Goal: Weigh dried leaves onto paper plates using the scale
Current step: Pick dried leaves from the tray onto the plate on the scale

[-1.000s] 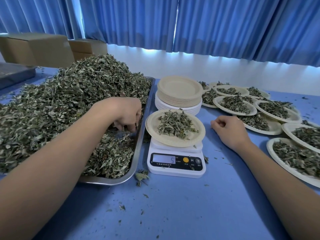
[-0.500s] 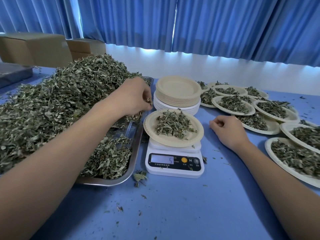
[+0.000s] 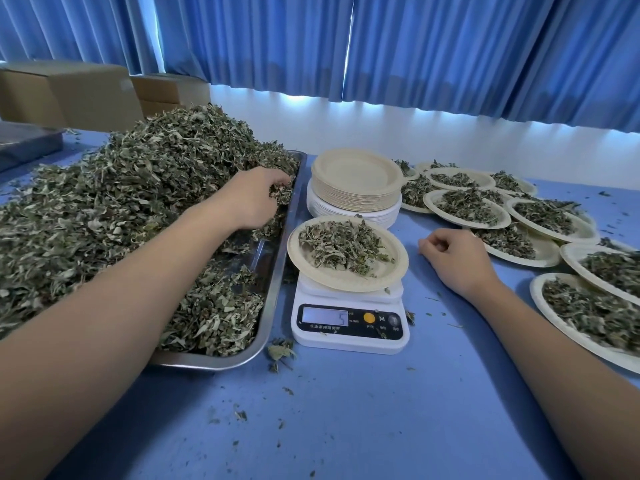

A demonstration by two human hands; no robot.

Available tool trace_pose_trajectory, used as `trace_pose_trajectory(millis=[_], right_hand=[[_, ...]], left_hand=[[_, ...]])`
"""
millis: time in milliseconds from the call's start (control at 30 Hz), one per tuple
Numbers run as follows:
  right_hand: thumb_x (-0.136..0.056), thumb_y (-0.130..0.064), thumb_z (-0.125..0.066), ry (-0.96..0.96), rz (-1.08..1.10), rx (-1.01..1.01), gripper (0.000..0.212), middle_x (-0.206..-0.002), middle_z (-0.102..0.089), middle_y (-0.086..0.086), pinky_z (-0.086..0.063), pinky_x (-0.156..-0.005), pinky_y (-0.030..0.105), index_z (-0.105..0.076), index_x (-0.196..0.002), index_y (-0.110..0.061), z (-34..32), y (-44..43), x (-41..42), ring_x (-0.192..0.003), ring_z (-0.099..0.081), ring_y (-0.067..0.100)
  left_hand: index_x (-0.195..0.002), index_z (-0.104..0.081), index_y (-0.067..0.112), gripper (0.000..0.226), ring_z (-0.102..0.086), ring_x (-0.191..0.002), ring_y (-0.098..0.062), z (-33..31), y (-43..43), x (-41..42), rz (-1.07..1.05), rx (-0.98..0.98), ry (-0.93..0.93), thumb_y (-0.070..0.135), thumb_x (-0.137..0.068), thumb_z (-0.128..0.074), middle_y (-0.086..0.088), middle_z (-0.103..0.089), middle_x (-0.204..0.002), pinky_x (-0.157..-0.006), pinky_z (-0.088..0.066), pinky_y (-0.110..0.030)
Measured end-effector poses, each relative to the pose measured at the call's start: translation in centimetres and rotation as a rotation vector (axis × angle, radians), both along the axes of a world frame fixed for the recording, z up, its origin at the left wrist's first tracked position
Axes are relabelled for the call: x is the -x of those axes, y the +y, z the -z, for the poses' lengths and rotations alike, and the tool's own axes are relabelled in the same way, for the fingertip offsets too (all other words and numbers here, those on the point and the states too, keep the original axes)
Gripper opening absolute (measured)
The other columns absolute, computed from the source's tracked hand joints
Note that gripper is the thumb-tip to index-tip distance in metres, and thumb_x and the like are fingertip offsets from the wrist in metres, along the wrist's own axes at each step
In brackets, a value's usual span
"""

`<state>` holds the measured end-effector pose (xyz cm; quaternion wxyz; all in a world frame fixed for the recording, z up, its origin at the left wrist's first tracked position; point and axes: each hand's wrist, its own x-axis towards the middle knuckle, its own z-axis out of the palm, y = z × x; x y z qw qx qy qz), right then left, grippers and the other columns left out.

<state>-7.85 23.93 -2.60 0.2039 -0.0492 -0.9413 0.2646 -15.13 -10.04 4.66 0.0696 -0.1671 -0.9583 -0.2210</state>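
Top-up step, likely: left hand (image 3: 258,199) grips grey-green dried leaves (image 3: 138,209) in steel tray (image 3: 277,289), 9 o'clock of white scale (image 3: 349,337) bearing part-filled beige paper plate (image 3: 349,280); right hand (image 3: 450,258) idle, loosely curled, 3 o'clock. Next: small pinch onto plate.

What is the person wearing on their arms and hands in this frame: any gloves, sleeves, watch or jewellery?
Nothing worn is visible. The left hand and right hand are ungloved, with no rings on the fingers in view. The left forearm and right forearm are bare to the frame edge: no sleeve, watch, bracelet or marking shows.
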Motion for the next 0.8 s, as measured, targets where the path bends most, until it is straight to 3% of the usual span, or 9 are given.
trace_pose_trajectory(millis=[100,200,267,367,433,500,567,700,800], right_hand=[[-0.099,-0.027,-0.062,-0.002,-0.002,-0.003,0.033,-0.054,-0.055,0.001,-0.039,-0.054,0.030,-0.063,-0.069,-0.015,0.0,0.0,0.0,-0.053,-0.049,0.018],[-0.099,-0.028,-0.062,-0.001,-0.008,0.001,0.033,-0.053,-0.054,0.001,-0.037,-0.054,0.029,-0.064,-0.069,-0.016,0.0,0.0,-0.1,-0.053,-0.050,0.018],[-0.099,-0.028,-0.062,-0.003,-0.006,0.000,0.032,-0.053,-0.055,0.001,-0.037,-0.054,0.029,-0.065,-0.070,-0.016,-0.1,-0.1,-0.1,-0.053,-0.050,0.018],[-0.099,-0.027,-0.062,0.000,-0.007,-0.002,0.030,-0.055,-0.057,0.001,-0.037,-0.054,0.029,-0.067,-0.072,-0.014,-0.1,0.0,-0.1,-0.054,-0.051,0.018],[-0.099,-0.027,-0.062,-0.001,-0.011,-0.001,0.030,-0.055,-0.057,0.002,-0.037,-0.054,0.029,-0.066,-0.072,-0.014,-0.1,-0.1,-0.1,-0.054,-0.051,0.018],[-0.099,-0.027,-0.062,0.002,-0.009,0.001,0.030,-0.055,-0.058,0.001,-0.038,-0.054,0.029,-0.067,-0.072,-0.015,-0.1,0.0,0.0,-0.053,-0.051,0.017],[-0.099,-0.027,-0.062,0.006,-0.009,-0.002,0.030,-0.055,-0.058,0.000,-0.038,-0.054,0.029,-0.066,-0.071,-0.016,0.0,0.0,-0.1,-0.053,-0.051,0.017],[-0.099,-0.027,-0.062,-0.006,-0.004,-0.007,0.031,-0.054,-0.058,0.001,-0.037,-0.053,0.028,-0.066,-0.070,-0.017,0.0,0.0,0.0,-0.053,-0.051,0.017],[-0.099,-0.028,-0.062,-0.009,-0.008,-0.011,0.031,-0.055,-0.058,0.001,-0.036,-0.052,0.028,-0.065,-0.069,-0.018,0.0,0.0,-0.1,-0.053,-0.051,0.017]], left_hand=[[-0.157,-0.029,0.028,0.076,-0.058,-0.122,-0.031,1.7,1.1,0.5,0.057,0.115,-0.109,-0.008,-0.091,-0.041,-0.005,-0.039,-0.158,-0.077,-0.047,-0.021],[-0.160,-0.016,0.030,0.084,-0.062,-0.107,-0.033,2.5,1.0,1.0,0.102,0.127,-0.227,-0.010,-0.090,-0.040,-0.010,-0.041,-0.155,-0.065,-0.053,-0.028],[-0.160,-0.020,0.028,0.085,-0.059,-0.110,-0.032,2.4,0.6,1.3,0.089,0.117,-0.188,-0.009,-0.089,-0.047,-0.011,-0.048,-0.147,-0.067,-0.048,-0.023],[-0.152,-0.040,0.020,0.074,-0.059,-0.090,-0.027,1.9,0.5,1.0,0.038,0.118,-0.202,-0.009,-0.085,-0.054,-0.012,-0.062,-0.118,-0.059,-0.046,-0.026],[-0.120,-0.065,0.005,0.040,-0.056,-0.077,-0.026,1.5,0.6,0.6,0.027,0.217,-0.200,-0.006,-0.083,-0.060,-0.016,-0.068,-0.102,-0.060,-0.045,-0.029],[-0.088,-0.069,0.004,0.007,-0.053,-0.071,-0.025,1.1,0.5,0.1,0.025,0.333,-0.197,0.000,-0.083,-0.067,-0.013,-0.067,-0.086,-0.058,-0.043,-0.028],[-0.073,-0.064,0.010,0.014,-0.051,-0.066,-0.022,0.6,0.4,-0.6,0.066,0.419,-0.232,0.005,-0.086,-0.066,-0.005,-0.060,-0.072,-0.054,-0.040,-0.027],[-0.075,-0.062,0.012,0.014,-0.048,-0.062,-0.023,-0.5,0.7,-2.6,0.090,0.604,-0.311,0.018,-0.087,-0.060,-0.002,-0.056,-0.070,-0.058,-0.041,-0.030],[-0.091,-0.072,0.009,0.024,-0.064,-0.068,-0.026,-1.8,0.9,-4.0,0.082,0.722,-0.392,0.032,-0.085,-0.067,-0.004,-0.070,-0.084,-0.064,-0.057,-0.034]])
